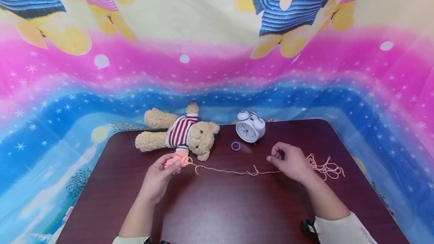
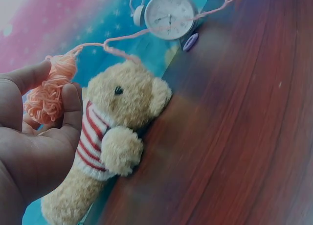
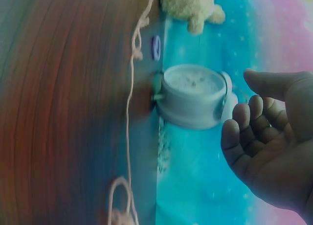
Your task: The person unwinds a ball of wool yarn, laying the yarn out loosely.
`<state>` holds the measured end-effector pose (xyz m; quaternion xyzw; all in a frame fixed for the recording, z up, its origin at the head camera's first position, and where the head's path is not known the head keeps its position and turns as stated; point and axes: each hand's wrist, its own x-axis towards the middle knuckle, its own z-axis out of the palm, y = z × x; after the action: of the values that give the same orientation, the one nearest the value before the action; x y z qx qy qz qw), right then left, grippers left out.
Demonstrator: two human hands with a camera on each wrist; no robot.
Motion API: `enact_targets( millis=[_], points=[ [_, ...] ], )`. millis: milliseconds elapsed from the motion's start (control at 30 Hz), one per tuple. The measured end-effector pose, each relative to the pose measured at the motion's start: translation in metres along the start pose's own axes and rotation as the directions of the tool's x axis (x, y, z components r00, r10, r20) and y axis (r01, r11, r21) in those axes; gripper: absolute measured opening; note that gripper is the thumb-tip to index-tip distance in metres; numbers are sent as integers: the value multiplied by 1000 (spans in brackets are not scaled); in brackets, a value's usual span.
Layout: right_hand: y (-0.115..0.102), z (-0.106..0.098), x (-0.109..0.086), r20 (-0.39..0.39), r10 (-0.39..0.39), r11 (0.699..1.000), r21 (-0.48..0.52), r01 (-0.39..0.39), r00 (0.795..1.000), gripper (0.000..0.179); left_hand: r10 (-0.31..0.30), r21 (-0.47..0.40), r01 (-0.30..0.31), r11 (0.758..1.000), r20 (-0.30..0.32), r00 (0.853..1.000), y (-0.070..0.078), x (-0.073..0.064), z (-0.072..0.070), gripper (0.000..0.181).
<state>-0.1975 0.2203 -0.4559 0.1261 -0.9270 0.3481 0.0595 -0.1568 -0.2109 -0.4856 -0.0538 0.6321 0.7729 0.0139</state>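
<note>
My left hand (image 1: 156, 180) grips a small bundle of peach-pink yarn (image 2: 51, 88) between thumb and fingers, near the teddy bear's paw. From the bundle a strand (image 1: 220, 170) runs right across the dark table, with knots and short loose ends along it. It passes beneath my right hand (image 1: 292, 163) to a loose tangle of the same yarn (image 1: 327, 168). Held above the table, the right hand has loosely bent fingers (image 3: 242, 115) and nothing between them, as the right wrist view shows.
A teddy bear (image 1: 179, 133) in a red-and-white striped sweater lies along the back left of the table (image 1: 217, 214). Right of its head are a purple ring (image 1: 235, 146) and a white twin-bell alarm clock (image 1: 250, 127). A printed cloth (image 1: 190, 67) hangs behind the table.
</note>
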Motion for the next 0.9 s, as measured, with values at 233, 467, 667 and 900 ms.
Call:
enact_targets(
  millis=[233, 467, 667, 900],
  points=[
    [-25, 21, 6, 26, -53, 996, 72, 51, 998, 20, 12, -6, -11, 1000, 60, 998, -5, 2, 21, 36],
    [-52, 42, 11, 73, -99, 986, 145, 87, 992, 12, -3, -20, 5, 1000, 108, 994, -9, 3, 39, 34],
    [-67, 59, 11, 112, -141, 973, 198, 117, 984, 10, -26, -23, 29, 999, 134, 991, -11, 2, 52, 34],
    [-79, 76, 9, 141, -219, 958, 219, 186, 965, 20, -46, -17, 49, 999, 166, 985, -15, 1, 66, 38]
  ],
)
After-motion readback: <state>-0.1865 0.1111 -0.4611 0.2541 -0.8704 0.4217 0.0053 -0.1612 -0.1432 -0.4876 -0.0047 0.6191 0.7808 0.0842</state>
